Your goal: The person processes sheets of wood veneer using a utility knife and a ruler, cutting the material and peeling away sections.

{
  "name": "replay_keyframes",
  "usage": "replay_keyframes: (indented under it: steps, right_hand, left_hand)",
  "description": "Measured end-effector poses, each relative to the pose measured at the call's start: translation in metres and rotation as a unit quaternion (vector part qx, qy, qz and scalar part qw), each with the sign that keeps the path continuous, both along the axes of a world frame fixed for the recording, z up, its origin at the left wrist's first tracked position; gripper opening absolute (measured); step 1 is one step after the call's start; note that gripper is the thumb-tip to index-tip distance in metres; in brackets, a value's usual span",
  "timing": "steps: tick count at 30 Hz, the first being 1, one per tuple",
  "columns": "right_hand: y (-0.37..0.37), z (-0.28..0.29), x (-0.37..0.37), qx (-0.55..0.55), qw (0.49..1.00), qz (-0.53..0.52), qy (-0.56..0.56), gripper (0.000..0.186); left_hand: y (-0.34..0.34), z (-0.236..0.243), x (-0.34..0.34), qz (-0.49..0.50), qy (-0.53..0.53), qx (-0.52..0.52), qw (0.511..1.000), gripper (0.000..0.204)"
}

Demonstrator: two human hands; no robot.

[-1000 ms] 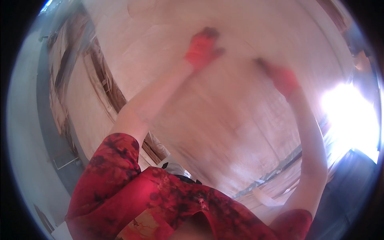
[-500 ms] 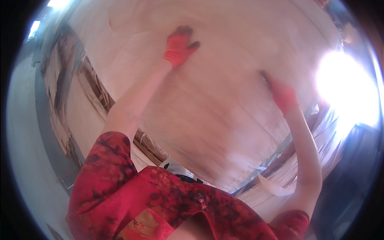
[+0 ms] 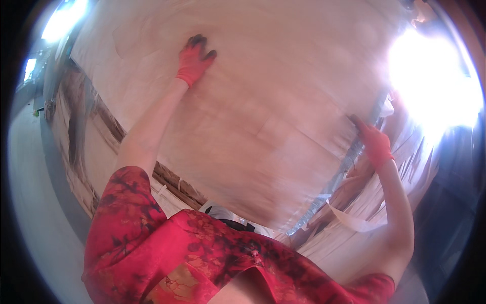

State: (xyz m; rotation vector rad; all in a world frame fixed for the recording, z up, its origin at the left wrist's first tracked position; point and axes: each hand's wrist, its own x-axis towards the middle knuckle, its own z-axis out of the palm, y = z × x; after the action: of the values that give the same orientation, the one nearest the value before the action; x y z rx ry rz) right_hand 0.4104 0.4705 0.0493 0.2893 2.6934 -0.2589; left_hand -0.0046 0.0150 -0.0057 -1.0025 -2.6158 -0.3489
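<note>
A broad, pale wooden veneer sheet (image 3: pixel 253 101) fills the middle of the view. My left hand (image 3: pixel 195 61), in a red glove with dark fingertips, lies on its upper left part with fingers spread. My right hand (image 3: pixel 373 142), gloved alike, is at the sheet's right edge, with the visible fingers stretched over it; the rest of those fingers is hard to make out. Both forearms rise from the red patterned sleeves at the bottom.
Ragged stacked veneer pieces (image 3: pixel 76 126) show along the left, beside a grey floor (image 3: pixel 30 167). More crumpled strips (image 3: pixel 405 172) lie at the right, with a loose pale strip (image 3: pixel 354 223) near my right forearm. Bright glare covers the upper right.
My left hand has shifted left across the picture, and my right hand has moved right and down to the sheet's edge. The surroundings have shifted too, as the view turned.
</note>
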Motion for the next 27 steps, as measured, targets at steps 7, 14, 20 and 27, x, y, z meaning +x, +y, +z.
replay_keyframes:
  steps: [7, 14, 20, 27]
  right_hand:
    - [0.040, 0.012, 0.121, 0.038, 0.997, -0.040, 0.045, 0.060]
    - [-0.116, 0.023, -0.033, -0.024, 0.977, 0.047, 0.208, 0.052]
    - [-0.176, 0.014, -0.068, 0.034, 0.948, 0.063, 0.310, 0.054]
    - [-0.216, 0.031, 0.122, -0.039, 0.927, -0.248, 0.278, 0.066]
  left_hand:
    - [-0.009, -0.002, -0.001, 0.015, -0.057, 0.013, 0.998, 0.061]
    - [-0.022, -0.006, 0.000, 0.043, -0.078, 0.018, 0.996, 0.067]
    - [0.006, -0.009, 0.020, 0.037, -0.108, 0.021, 0.993, 0.069]
    - [-0.015, -0.006, 0.008, 0.018, -0.079, 0.064, 0.995, 0.068]
